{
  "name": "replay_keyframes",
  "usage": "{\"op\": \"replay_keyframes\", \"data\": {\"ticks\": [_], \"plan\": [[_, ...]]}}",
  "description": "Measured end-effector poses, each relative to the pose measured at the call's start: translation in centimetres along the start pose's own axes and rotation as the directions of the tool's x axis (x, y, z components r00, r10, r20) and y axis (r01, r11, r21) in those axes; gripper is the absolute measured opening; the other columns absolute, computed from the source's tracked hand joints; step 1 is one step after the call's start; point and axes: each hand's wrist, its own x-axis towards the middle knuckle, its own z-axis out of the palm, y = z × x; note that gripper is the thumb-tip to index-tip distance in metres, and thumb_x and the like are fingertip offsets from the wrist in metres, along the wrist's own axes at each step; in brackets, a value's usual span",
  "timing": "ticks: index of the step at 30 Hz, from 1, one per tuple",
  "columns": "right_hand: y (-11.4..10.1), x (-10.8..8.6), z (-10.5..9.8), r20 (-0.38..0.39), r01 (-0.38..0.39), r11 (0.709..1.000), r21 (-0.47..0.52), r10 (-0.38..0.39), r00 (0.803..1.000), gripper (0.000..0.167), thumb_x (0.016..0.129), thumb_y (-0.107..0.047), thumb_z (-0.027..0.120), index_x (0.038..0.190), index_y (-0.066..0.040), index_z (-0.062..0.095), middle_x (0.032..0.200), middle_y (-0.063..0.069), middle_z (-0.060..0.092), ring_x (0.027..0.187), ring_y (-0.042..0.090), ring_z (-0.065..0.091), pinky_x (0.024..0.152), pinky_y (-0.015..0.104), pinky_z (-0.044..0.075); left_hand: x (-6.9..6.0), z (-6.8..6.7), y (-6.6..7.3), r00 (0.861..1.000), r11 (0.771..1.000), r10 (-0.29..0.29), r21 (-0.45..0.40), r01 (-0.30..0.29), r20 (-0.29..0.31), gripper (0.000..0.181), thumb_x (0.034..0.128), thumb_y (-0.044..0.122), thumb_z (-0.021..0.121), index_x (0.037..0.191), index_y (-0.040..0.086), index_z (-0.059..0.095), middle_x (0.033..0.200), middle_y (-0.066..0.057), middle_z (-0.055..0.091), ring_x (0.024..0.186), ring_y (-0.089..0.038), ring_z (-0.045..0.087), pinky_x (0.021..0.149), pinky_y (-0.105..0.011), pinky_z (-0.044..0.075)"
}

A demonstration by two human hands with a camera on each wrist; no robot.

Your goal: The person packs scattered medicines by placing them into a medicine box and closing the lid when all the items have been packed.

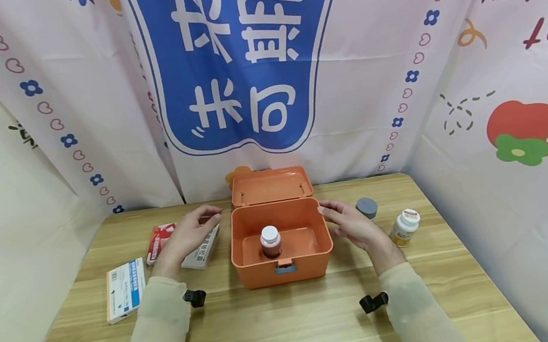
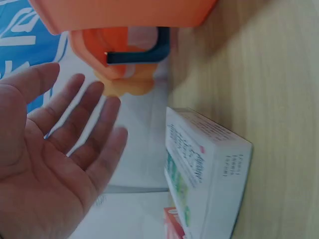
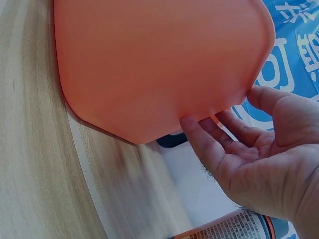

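An orange lidded box (image 1: 281, 271) stands mid-table with its lid (image 1: 272, 187) raised at the back. Inside it, left of the middle, a white-capped brown bottle (image 1: 271, 243) stands upright. My left hand (image 1: 192, 234) is held above a white medicine carton (image 1: 203, 253), apart from the box; the left wrist view shows its palm and spread, slightly bent fingers (image 2: 107, 119), holding nothing. At the box's right side is my right hand (image 1: 353, 223). In the right wrist view its thumb and fingertips (image 3: 192, 124) touch the orange wall near the rear edge, without wrapping round it.
Left on the table lie a red carton (image 1: 160, 240) and a blue-and-white carton (image 1: 126, 289). To the right stand a grey round-topped container (image 1: 366, 207) and a white-capped bottle with a yellowish label (image 1: 405, 228). A printed curtain (image 1: 362, 99) hangs behind the table.
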Motion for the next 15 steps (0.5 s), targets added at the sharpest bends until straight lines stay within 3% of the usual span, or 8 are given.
{"op": "replay_keyframes", "data": {"ticks": [15], "plan": [[-0.1, 0.1, 0.0, -0.01, -0.014, 1.0, 0.008, 0.014, 1.0, 0.063, 0.125, -0.037, 0.057, 0.178, -0.005, 0.045, 0.185, 0.021, 0.048, 0.175, 0.036, 0.043, 0.107, 0.019, 0.061, -0.1, 0.3, -2.2, 0.998, 0.996, -0.069, 0.053, 0.068, 0.015, 0.056, 0.1243, 0.037, 0.059, 0.166, -0.001, 0.059, 0.171, -0.033, 0.06, 0.162, -0.058, 0.053, 0.134, -0.076, 0.045]]}}
